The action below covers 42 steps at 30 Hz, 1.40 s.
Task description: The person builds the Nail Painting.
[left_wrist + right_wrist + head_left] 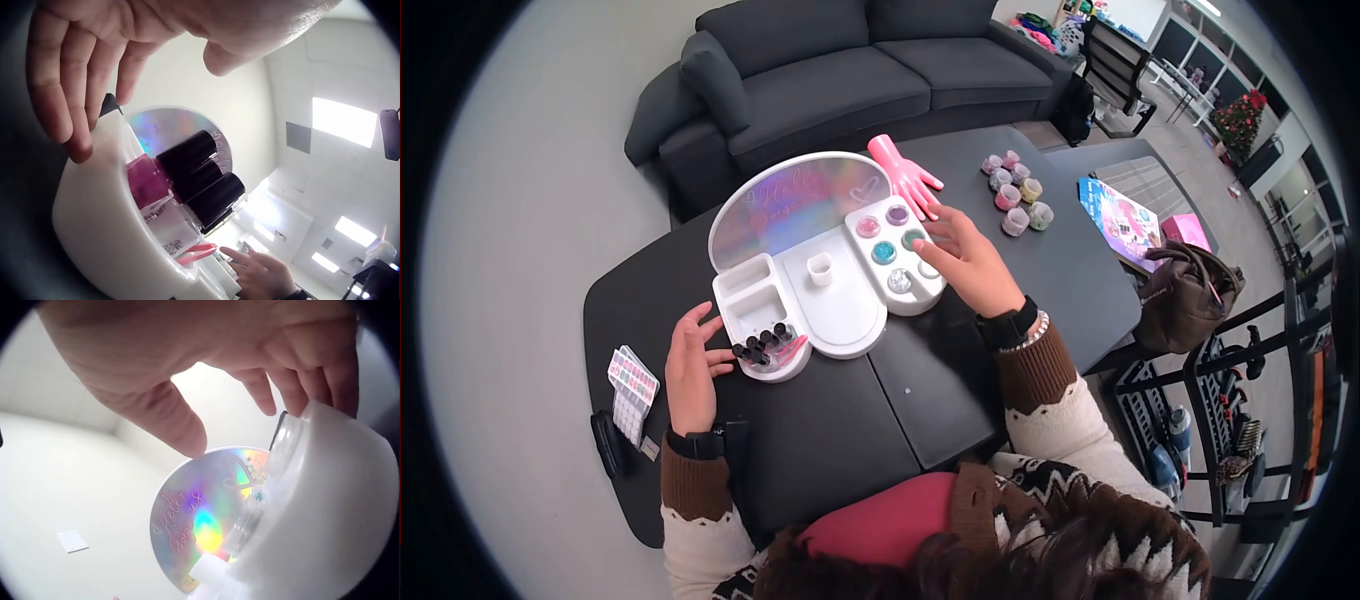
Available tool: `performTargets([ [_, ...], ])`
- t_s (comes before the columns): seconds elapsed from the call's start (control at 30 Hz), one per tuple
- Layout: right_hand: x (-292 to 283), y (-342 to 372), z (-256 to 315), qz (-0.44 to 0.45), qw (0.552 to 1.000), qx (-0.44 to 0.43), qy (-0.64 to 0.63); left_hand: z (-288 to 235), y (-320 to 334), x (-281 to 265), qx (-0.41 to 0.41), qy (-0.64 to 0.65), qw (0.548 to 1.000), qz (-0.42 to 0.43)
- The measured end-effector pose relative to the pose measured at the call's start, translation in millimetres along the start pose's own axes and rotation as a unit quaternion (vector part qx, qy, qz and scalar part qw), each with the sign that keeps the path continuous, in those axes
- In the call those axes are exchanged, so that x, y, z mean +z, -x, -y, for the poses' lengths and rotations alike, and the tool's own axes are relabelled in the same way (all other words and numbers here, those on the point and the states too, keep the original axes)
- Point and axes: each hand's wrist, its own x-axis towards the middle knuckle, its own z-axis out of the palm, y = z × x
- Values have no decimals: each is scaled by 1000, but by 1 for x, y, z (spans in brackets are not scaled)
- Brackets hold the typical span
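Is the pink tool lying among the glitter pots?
No, the pink tool lies beside the black-capped bottles in the white organizer's left section.

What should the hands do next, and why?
Maybe gently steady the white stand from both sides, because the left hand is by one end, near the polish bottles, and the right hand is at the other, by little jars.
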Motion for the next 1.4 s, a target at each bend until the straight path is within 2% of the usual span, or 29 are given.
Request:
performTargets([
  [0.1,4,-15,-20,50,983,-34,-173,-4,3,-1,-18,10,1000,-7],
  [0.17,5,-20,-23,44,978,-43,-198,-5,4,1,-19,18,1000,-12],
  [0.3,7,-24,-45,-76,994,-61,-39,-3,4,3,-8,24,1000,-14],
  [0.37,5,-25,-58,-71,994,-83,17,-1,5,4,-3,33,999,-16],
  [0.53,8,-20,-47,-42,995,-63,-71,-12,8,1,-11,0,1000,-19],
  [0.83,10,-18,-41,-32,997,-63,-29,-20,11,0,-21,-4,999,-24],
  [0.93,10,-20,-45,-30,997,-55,-43,-24,11,0,-47,-28,998,-34],
  [1.17,12,-20,-48,-24,996,-75,-43,-16,6,-4,-42,-5,998,-45],
  [1.27,10,-16,-41,-37,997,-64,-3,-14,5,-3,-38,-6,998,-45],
  [1.33,8,-14,-38,-50,998,-15,26,-15,5,-4,-35,-34,998,-37],
  [1.4,9,-16,-45,-49,998,-29,23,-12,4,-6,-37,-22,998,-36],
])
